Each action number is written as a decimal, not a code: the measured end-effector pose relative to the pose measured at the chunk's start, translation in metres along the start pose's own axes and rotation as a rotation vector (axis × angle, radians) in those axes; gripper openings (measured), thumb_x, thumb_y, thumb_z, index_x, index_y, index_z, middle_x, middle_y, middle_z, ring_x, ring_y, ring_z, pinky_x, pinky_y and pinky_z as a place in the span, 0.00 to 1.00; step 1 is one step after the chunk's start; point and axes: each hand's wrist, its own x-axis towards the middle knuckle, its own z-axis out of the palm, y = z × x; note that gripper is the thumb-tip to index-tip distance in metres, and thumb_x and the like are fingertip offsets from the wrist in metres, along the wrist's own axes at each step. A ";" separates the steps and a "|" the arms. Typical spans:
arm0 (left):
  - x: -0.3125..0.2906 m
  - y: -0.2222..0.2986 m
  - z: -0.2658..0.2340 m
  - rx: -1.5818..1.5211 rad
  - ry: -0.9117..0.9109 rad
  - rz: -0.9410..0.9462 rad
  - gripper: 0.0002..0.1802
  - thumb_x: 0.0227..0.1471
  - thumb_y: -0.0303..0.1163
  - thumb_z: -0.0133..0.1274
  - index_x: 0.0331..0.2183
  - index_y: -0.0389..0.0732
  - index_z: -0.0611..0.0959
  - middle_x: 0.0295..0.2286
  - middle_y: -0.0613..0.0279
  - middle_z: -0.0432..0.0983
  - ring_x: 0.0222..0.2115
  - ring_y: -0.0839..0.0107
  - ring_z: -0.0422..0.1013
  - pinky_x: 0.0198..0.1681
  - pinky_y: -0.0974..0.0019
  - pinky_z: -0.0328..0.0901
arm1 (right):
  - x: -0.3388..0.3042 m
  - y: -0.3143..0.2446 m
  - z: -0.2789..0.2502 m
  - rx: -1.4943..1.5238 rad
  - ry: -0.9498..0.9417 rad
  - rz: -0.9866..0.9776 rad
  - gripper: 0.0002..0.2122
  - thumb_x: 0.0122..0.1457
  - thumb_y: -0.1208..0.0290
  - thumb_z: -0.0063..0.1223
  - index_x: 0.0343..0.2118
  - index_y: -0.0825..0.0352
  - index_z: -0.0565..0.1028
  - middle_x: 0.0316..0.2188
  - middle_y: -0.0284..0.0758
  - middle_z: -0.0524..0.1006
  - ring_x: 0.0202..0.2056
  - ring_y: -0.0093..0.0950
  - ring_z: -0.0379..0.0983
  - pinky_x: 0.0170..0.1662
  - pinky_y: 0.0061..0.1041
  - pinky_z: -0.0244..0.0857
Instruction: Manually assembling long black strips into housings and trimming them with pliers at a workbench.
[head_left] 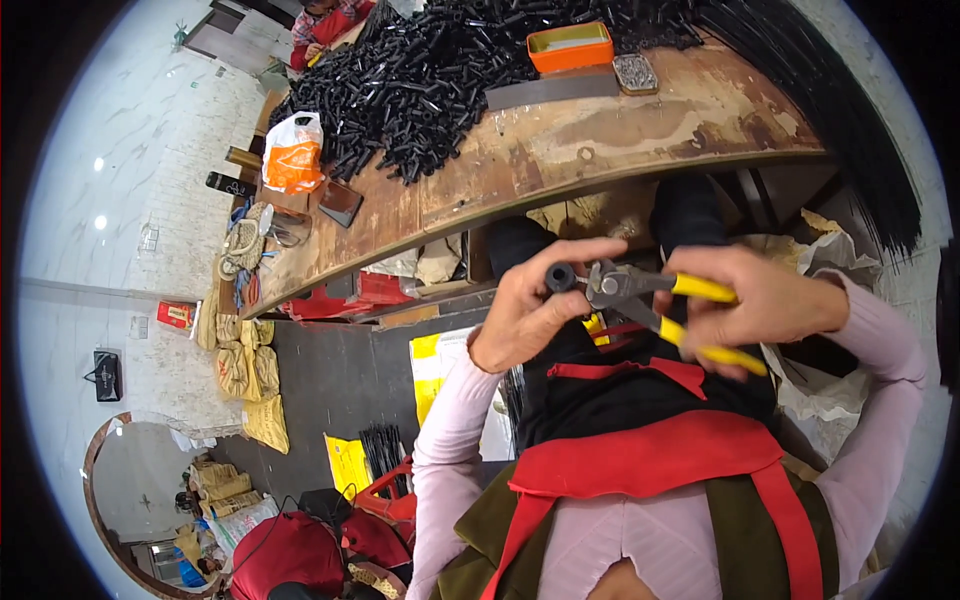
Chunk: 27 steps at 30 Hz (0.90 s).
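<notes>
— Tube (pixel 560 277)?
— Short, black, pinched in left hand (pixel 528 312) fingers (pixel 575 252), open end toward the camera, held over the lap, below the desk (pixel 600 150) edge.
— Right hand (pixel 765 300)?
— Clenched round yellow handles of pliers (pixel 650 300); metal head just right of the left fingers, touching or nearly touching the tube; cannot tell whether it bites.
— Under the fingers?
— Black and red apron (pixel 640 440), pink sleeves either side.
— Beyond the fingers?
— Worn wooden desk, heaped with black tubes (pixel 420 80); orange tray (pixel 570 47) and small metal tin (pixel 634 72) on a grey slab, well above. Orange-and-white bag (pixel 293 152) far left of the fingers.
— Farther?
— Another person (pixel 325 25) at the desk's far end.
</notes>
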 end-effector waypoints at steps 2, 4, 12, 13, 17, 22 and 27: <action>-0.001 -0.002 -0.003 0.056 -0.034 -0.016 0.35 0.52 0.53 0.58 0.50 0.33 0.76 0.33 0.66 0.73 0.28 0.80 0.66 0.31 0.77 0.60 | 0.006 0.010 -0.007 0.437 -0.289 0.193 0.16 0.55 0.80 0.55 0.45 0.72 0.64 0.16 0.36 0.73 0.15 0.25 0.73 0.16 0.21 0.62; 0.000 -0.002 0.000 0.066 -0.001 -0.014 0.34 0.54 0.51 0.57 0.51 0.32 0.75 0.31 0.67 0.72 0.27 0.81 0.64 0.29 0.77 0.58 | 0.005 0.011 0.001 0.176 -0.135 0.131 0.18 0.53 0.79 0.57 0.45 0.72 0.64 0.17 0.38 0.72 0.16 0.26 0.73 0.18 0.24 0.63; 0.005 -0.001 -0.002 0.016 0.105 -0.079 0.26 0.58 0.41 0.55 0.55 0.39 0.74 0.34 0.69 0.70 0.30 0.83 0.62 0.35 0.78 0.60 | 0.012 0.022 -0.017 -1.067 0.518 -0.705 0.15 0.56 0.77 0.53 0.44 0.74 0.66 0.23 0.41 0.73 0.23 0.33 0.74 0.27 0.30 0.69; 0.005 0.001 -0.004 0.017 0.055 -0.065 0.26 0.58 0.41 0.55 0.54 0.39 0.74 0.34 0.69 0.70 0.30 0.83 0.62 0.34 0.78 0.59 | 0.009 0.006 -0.015 -0.549 0.198 -0.333 0.14 0.56 0.77 0.52 0.44 0.75 0.66 0.21 0.40 0.72 0.18 0.31 0.72 0.22 0.28 0.67; 0.009 -0.003 -0.002 0.015 -0.035 -0.019 0.36 0.53 0.54 0.56 0.52 0.33 0.74 0.28 0.70 0.68 0.25 0.81 0.64 0.28 0.77 0.57 | 0.020 0.025 -0.021 0.302 -0.316 0.189 0.16 0.57 0.72 0.53 0.46 0.75 0.66 0.14 0.34 0.69 0.10 0.24 0.65 0.14 0.22 0.59; 0.011 0.003 -0.001 0.037 0.029 -0.036 0.23 0.61 0.40 0.49 0.52 0.35 0.73 0.35 0.65 0.71 0.31 0.82 0.62 0.36 0.78 0.59 | 0.028 0.042 -0.017 -1.115 0.655 -0.709 0.23 0.52 0.72 0.58 0.50 0.70 0.66 0.31 0.41 0.74 0.28 0.31 0.74 0.33 0.29 0.67; 0.006 0.001 0.000 -0.061 -0.057 -0.023 0.23 0.62 0.40 0.47 0.52 0.35 0.70 0.32 0.67 0.69 0.31 0.82 0.61 0.35 0.77 0.58 | 0.030 0.032 -0.023 -0.652 0.211 -0.281 0.17 0.59 0.68 0.56 0.47 0.72 0.72 0.30 0.41 0.77 0.30 0.28 0.75 0.37 0.26 0.67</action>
